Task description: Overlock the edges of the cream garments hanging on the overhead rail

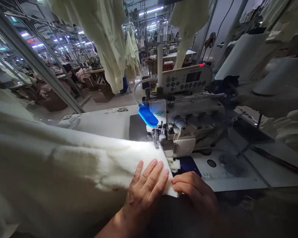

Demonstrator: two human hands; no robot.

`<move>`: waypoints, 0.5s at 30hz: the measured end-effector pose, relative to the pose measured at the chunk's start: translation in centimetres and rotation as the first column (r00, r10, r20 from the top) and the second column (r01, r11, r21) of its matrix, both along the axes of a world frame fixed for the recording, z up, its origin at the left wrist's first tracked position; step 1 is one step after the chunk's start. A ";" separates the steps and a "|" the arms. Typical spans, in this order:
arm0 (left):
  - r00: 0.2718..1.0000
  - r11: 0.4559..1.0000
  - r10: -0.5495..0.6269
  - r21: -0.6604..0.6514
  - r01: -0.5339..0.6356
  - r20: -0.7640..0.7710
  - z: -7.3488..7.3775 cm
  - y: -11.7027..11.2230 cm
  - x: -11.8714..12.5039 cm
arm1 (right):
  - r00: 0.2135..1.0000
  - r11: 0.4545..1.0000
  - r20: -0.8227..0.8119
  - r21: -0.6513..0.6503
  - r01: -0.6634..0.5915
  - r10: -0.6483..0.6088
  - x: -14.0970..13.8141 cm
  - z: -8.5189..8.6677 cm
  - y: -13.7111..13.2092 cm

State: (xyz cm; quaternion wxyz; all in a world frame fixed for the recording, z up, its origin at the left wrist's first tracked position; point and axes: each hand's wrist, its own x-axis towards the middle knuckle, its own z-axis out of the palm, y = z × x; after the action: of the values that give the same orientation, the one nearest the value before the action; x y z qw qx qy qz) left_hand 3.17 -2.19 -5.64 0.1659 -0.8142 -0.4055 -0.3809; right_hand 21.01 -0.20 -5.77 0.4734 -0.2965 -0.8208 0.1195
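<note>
White fleecy fabric (119, 158) runs from the left across the machine bed, its far edge at the needle area of an overlock sewing machine (183, 142). My left hand (147, 185) lies flat on the fabric just in front of the presser foot, fingers stretched out and slightly apart. At the fabric's right edge, near its front corner, my right hand (195, 190) has its fingers closed in a pinch on that edge. Trimmed white scraps (173, 164) lie beside the edge, between the fabric and a dark blue patch. A blue lamp (148, 116) lights the stitching spot.
Large thread cones (242, 59) stand at the right. Dark tweezers (278, 160) lie on the white sewing table (228, 181). Cream garments (99, 36) hang overhead, and a metal post (37, 59) slants down at the left. A control panel (186, 79) tops the machine.
</note>
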 end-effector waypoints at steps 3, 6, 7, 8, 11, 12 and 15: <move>0.998 0.998 0.057 0.021 -0.057 -0.015 -0.8 0.7 -1.0 | 0.998 0.998 0.045 0.055 0.032 -0.035 -0.1 -0.1 0.4; 0.998 0.999 0.038 -0.020 -0.039 -0.049 -0.5 1.1 -1.9 | 0.996 0.992 0.057 0.114 0.062 -0.069 -0.4 0.0 1.0; 0.998 0.999 0.028 -0.036 -0.031 -0.062 -0.1 1.3 -2.1 | 0.995 0.989 0.065 0.128 0.072 -0.081 -0.6 0.0 1.2; 0.997 0.998 0.022 -0.055 -0.026 -0.080 0.3 1.5 -2.4 | 0.993 0.986 0.072 0.143 0.081 -0.092 -0.7 0.1 1.4; 0.989 0.993 0.029 -0.107 -0.045 -0.146 1.4 2.1 -2.9 | 0.989 0.972 0.084 0.210 0.105 -0.125 -1.2 0.2 2.4; 0.985 0.990 0.035 -0.129 -0.057 -0.170 1.7 2.4 -3.0 | 0.987 0.966 0.083 0.233 0.114 -0.136 -1.3 0.3 2.8; 0.973 0.973 0.054 -0.208 -0.102 -0.224 2.3 3.2 -3.3 | 0.984 0.955 0.092 0.271 0.124 -0.154 -1.5 0.5 4.0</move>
State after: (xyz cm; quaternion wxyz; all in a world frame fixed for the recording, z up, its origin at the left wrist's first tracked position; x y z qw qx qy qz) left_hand -0.13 1.04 -3.32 0.1337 -0.8474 -0.4563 -0.2362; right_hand 19.48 3.81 -5.23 0.4692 -0.2942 -0.8316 -0.0414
